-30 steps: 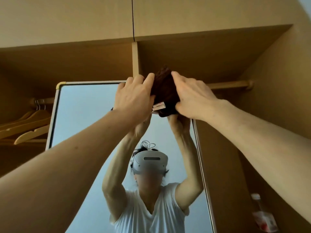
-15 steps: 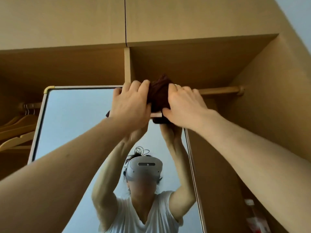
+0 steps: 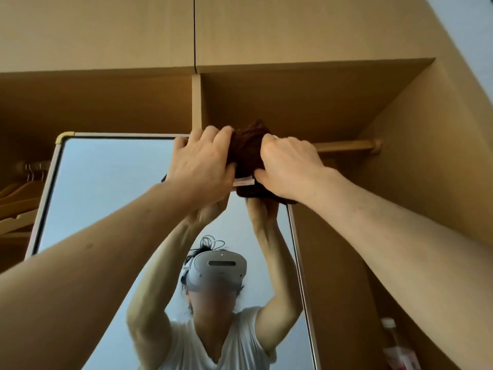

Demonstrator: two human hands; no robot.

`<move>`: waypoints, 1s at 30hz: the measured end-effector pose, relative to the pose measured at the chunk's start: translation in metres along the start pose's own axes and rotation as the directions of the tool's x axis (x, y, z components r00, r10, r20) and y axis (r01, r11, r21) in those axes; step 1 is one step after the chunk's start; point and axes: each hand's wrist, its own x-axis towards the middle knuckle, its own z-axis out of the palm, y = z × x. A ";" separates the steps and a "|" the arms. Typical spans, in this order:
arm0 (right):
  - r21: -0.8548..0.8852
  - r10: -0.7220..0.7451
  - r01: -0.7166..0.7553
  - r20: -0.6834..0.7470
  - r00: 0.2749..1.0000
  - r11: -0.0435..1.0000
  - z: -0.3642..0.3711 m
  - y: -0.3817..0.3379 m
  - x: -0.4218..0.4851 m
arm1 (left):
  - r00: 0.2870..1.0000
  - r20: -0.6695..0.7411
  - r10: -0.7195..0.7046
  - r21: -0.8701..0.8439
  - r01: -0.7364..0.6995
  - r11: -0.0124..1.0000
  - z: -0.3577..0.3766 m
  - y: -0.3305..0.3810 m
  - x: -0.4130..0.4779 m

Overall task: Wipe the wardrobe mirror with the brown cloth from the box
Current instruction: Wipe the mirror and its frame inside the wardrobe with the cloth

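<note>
The left hand (image 3: 200, 166) and right hand (image 3: 288, 166) curl their fingers round the bunched brown cloth (image 3: 246, 153), at the mirror (image 3: 106, 182)'s top edge. Fetching seems done; the glass below the fingers likely awaits wiping.

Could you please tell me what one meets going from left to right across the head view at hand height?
Pale wooden hangers, yellow corner of the mirror frame, left hand, dark brown bunched cloth, right hand, round wooden clothes rail.
</note>
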 end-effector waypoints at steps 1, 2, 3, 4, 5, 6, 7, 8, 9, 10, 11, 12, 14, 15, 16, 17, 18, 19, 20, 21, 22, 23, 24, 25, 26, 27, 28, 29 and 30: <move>0.006 0.000 0.000 0.001 1.000 1.000 0.000 0.000 0.004 | 1.000 0.008 -0.018 -0.002 0.018 1.000 0.000 0.001 0.003; -0.001 0.001 -0.001 0.003 1.000 1.000 -0.001 -0.002 0.003 | 1.000 0.011 -0.028 0.001 0.028 1.000 0.000 0.002 0.002; -0.026 0.004 -0.004 0.004 1.000 1.000 -0.001 -0.005 -0.001 | 0.999 0.017 -0.032 0.005 0.031 0.999 -0.001 0.003 -0.004; -0.052 0.007 -0.007 -0.001 1.000 0.999 0.000 -0.008 -0.009 | 1.000 0.017 -0.024 0.012 0.024 1.000 -0.001 0.004 -0.014; -0.076 0.002 -0.004 -0.018 1.000 0.997 0.002 -0.011 -0.018 | 1.000 0.010 -0.004 0.016 0.004 1.000 0.000 0.005 -0.026; -0.096 -0.010 0.007 -0.034 0.999 0.995 0.006 -0.014 -0.030 | 1.000 -0.004 0.024 0.010 -0.024 1.000 0.001 0.006 -0.040; -0.107 -0.027 0.023 -0.040 0.999 0.994 0.010 -0.018 -0.043 | 0.998 -0.018 0.059 0.002 -0.059 0.998 0.003 0.007 -0.054; -0.117 -0.046 0.042 -0.039 0.998 0.992 0.013 -0.021 -0.055 | 0.995 -0.028 0.095 0.003 -0.095 0.995 0.005 0.007 -0.064; -0.132 -0.064 0.060 -0.030 0.997 0.989 0.016 -0.022 -0.065 | 0.993 -0.030 0.118 0.005 -0.118 0.993 0.005 0.007 -0.071; -0.146 -0.074 0.072 -0.012 0.997 0.987 0.018 -0.021 -0.069 | 0.991 -0.033 0.133 0.004 -0.133 0.991 0.006 0.006 -0.073; -0.145 -0.080 0.078 -0.009 0.997 0.986 0.018 -0.018 -0.067 | 0.989 -0.039 0.145 0.006 -0.145 0.989 0.006 0.005 -0.070; -0.133 -0.073 0.069 -0.023 0.997 0.989 0.016 -0.014 -0.059 | 0.989 -0.044 0.143 0.019 -0.143 0.990 0.006 0.003 -0.063; -0.112 -0.031 0.026 -0.043 0.999 0.993 0.011 -0.007 -0.034 | 0.994 -0.049 0.094 0.037 -0.092 0.995 0.005 0.003 -0.040; -0.101 -0.015 0.012 -0.033 0.999 0.995 0.007 -0.006 -0.023 | 0.998 -0.038 0.052 0.029 -0.051 0.998 0.005 0.004 -0.029; -0.087 -0.010 0.009 -0.014 1.000 0.996 0.004 -0.004 -0.013 | 1.000 -0.015 0.009 0.023 -0.008 1.000 0.004 0.005 -0.020; -0.074 -0.007 0.008 0.003 1.000 0.997 0.002 -0.004 -0.007 | 1.000 0.003 -0.023 0.025 0.023 0.999 0.004 0.006 -0.014; -0.072 -0.007 0.008 0.014 1.000 0.997 0.001 -0.004 -0.005 | 0.999 0.009 -0.034 0.030 0.034 0.999 0.004 0.007 -0.012; -0.084 -0.006 0.007 0.015 1.000 0.996 -0.001 -0.006 -0.007 | 1.000 0.007 -0.029 0.029 0.028 0.999 0.002 0.008 -0.015; -0.102 -0.004 0.005 0.008 1.000 0.995 -0.001 -0.009 -0.013 | 1.000 0.005 -0.014 0.021 0.014 1.000 0.001 0.008 -0.022; -0.113 -0.007 0.007 -0.001 1.000 0.994 0.000 -0.012 -0.023 | 1.000 0.004 0.008 0.010 -0.008 1.000 0.001 0.009 -0.033; -0.114 -0.017 0.015 -0.014 1.000 0.993 0.003 -0.016 -0.036 | 0.999 0.000 0.032 -0.002 -0.032 0.999 0.002 0.009 -0.047; -0.113 -0.036 0.033 -0.019 0.999 0.993 0.007 -0.020 -0.052 | 0.998 -0.005 0.057 -0.008 -0.057 0.998 0.002 0.010 -0.062; -0.123 -0.059 0.057 -0.012 0.998 0.991 0.010 -0.024 -0.067 | 0.996 -0.002 0.086 -0.006 -0.086 0.996 0.002 0.011 -0.077; -0.151 -0.081 0.082 0.015 0.997 0.985 0.013 -0.028 -0.081 | 0.994 0.004 0.114 -0.007 -0.114 0.993 0.002 0.012 -0.089; -0.185 -0.092 0.100 0.050 0.995 0.978 0.014 -0.029 -0.090 | 0.991 0.005 0.135 -0.015 -0.134 0.991 0.002 0.011 -0.097; -0.201 -0.096 0.108 0.066 0.993 0.974 0.014 -0.028 -0.092 | 0.988 0.010 0.152 -0.023 -0.151 0.988 0.003 0.010 -0.098; -0.192 -0.100 0.110 0.061 0.993 0.975 0.013 -0.024 -0.087 | 0.987 0.013 0.161 -0.015 -0.161 0.987 0.003 0.007 -0.094; -0.162 -0.096 0.103 0.046 0.994 0.981 0.010 -0.021 -0.076 | 0.987 0.013 0.158 0.005 -0.158 0.987 0.001 0.005 -0.083; -0.123 -0.084 0.086 0.020 0.996 0.989 0.006 -0.017 -0.062 | 0.990 0.014 0.139 0.018 -0.139 0.990 0.001 0.004 -0.069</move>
